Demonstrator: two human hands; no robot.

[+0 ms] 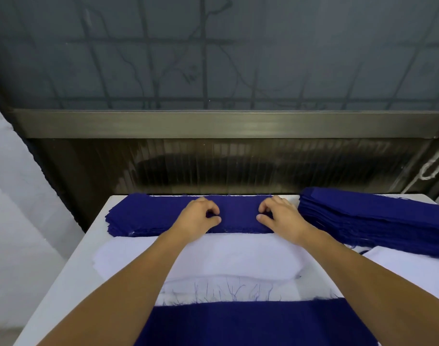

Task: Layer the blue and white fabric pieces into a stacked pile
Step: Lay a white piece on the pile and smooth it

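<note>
A flat stack of dark blue fabric strips (pixel 148 216) lies along the far edge of the white table (pixel 71 283). My left hand (pixel 198 216) and my right hand (pixel 278 214) both rest on its top, fingers curled, thumb and fingertips pinching the top blue piece near its middle. In front of the stack a white fabric piece (pixel 228 258) lies flat, with frayed blue threads at its near edge. A wide blue fabric piece (pixel 250 325) covers the table's near edge between my forearms.
A taller pile of blue strips (pixel 378 216) sits at the far right, partly over another white piece (pixel 408 263). A dark panel and metal rail (pixel 213 123) stand right behind the table. A white wall is at the left.
</note>
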